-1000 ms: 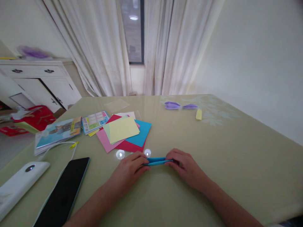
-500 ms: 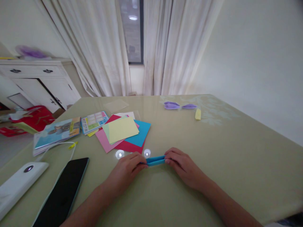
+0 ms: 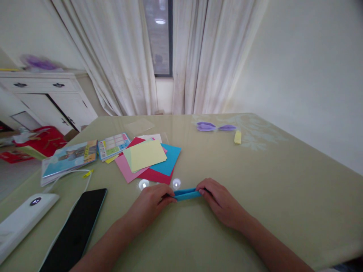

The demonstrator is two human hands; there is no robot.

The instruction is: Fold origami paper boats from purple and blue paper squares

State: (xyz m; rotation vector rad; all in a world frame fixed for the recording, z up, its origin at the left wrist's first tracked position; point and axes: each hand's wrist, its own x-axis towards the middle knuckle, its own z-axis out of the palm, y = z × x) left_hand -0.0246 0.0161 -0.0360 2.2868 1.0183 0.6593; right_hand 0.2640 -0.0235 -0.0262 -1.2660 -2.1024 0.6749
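Observation:
Between my hands is a narrow strip of folded blue paper (image 3: 187, 194), with an open crease running along its length. My left hand (image 3: 154, 202) pinches its left end between thumb and fingers. At the other end, my right hand (image 3: 218, 200) grips it the same way, fingers on top and thumb toward me. The fingers cover both ends of the paper. Just beyond my left hand lies a loose pile of coloured sheets, with a pale yellow sheet (image 3: 149, 155) on top, a blue sheet (image 3: 171, 158), a red sheet (image 3: 163, 176) and a pink sheet (image 3: 126, 170).
Purple folded paper (image 3: 206, 126) and a small yellow piece (image 3: 237, 137) lie at the far side of the table (image 3: 269, 189). On the left are booklets (image 3: 69, 158), a black phone (image 3: 76, 226), a white device (image 3: 25, 223) and a white cable (image 3: 86, 183).
My right thumb and fingers have shifted slightly on the blue paper's right end. My left hand has dipped a little; both hands keep hold of the paper.

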